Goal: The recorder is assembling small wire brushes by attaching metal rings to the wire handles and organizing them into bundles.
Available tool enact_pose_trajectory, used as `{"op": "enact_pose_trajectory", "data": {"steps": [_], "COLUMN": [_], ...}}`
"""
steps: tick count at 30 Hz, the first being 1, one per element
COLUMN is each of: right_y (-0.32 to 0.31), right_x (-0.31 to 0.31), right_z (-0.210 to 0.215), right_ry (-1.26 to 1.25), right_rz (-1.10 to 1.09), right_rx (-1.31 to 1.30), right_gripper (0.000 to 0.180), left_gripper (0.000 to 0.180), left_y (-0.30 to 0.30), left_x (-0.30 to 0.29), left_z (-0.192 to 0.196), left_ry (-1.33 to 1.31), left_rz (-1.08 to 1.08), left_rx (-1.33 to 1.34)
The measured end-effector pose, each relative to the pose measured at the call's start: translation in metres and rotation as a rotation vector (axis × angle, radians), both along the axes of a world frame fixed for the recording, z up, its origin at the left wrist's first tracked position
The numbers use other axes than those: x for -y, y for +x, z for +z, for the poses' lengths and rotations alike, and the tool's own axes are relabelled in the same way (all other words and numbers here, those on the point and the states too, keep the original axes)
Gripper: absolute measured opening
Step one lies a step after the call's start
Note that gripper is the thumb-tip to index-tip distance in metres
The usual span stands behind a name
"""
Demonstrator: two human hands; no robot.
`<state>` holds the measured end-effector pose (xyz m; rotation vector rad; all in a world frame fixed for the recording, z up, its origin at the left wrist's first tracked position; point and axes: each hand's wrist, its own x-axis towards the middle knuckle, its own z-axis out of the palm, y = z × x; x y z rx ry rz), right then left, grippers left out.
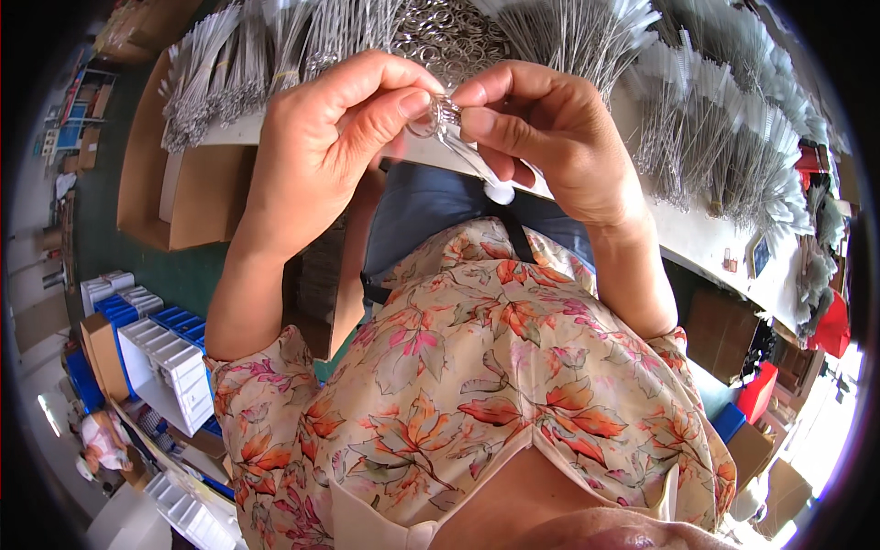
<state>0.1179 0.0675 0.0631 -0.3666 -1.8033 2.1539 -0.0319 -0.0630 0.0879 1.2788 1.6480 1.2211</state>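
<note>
Over the table's near edge, both my hands meet at chest height with their fingertips close together. My left hand (321, 137) pinches a shiny metal ring (421, 126) between thumb and forefinger. Looped wire ends lie against the ring, and my right hand (564, 128) grips them between thumb and fingers. They belong to a few thin wire brushes (470, 158) that slant down toward me, ending in a white tip. Whether the loops are threaded on the ring is too small to tell. Just beyond my hands lies a heap of loose metal rings (449, 38).
Bundles of wire brushes (206, 82) cover the table (678, 225) at the left, and more bundles (724, 137) lie at the right. An open cardboard box (206, 197) stands left of the table. White and blue crates (165, 371) sit farther left, where another person (105, 440) is visible.
</note>
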Motion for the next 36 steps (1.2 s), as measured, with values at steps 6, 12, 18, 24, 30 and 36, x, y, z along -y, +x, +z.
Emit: {"op": "enact_pose_trajectory", "data": {"steps": [6,12,18,24,30,36], "right_y": [-0.018,-0.061,-0.078,-0.059,-0.061,-0.066], "right_x": [0.026,0.055,0.049,0.027,0.031,0.027], "right_z": [-0.002,-0.030,-0.075,-0.120,-0.129,-0.120], "right_ry": [0.005,0.067,0.218,0.198,0.076,0.196], "right_rz": [0.041,-0.044,-0.011,-0.003,-0.040,0.021], "right_rx": [-0.153,-0.407,-0.009,0.195,0.282,0.353], "right_gripper": [0.013,0.013,0.016,0.021,0.021,0.020], "left_gripper": [0.013,0.021,0.017,0.014,0.010,0.021], "left_y": [-0.001,0.001,-0.053,-0.070,-0.110,-0.100], "left_x": [0.012,0.033,0.095,0.122,0.144,0.164], "left_z": [-0.020,-0.016,-0.019,-0.123,-0.291,-0.376], "left_ry": [0.570,0.625,0.312,-0.158,-0.537,-0.825], "left_rz": [0.185,0.308,0.446,0.245,0.065,0.000], "left_rx": [0.341,0.499,0.146,-0.476,-0.942,-0.981]}}
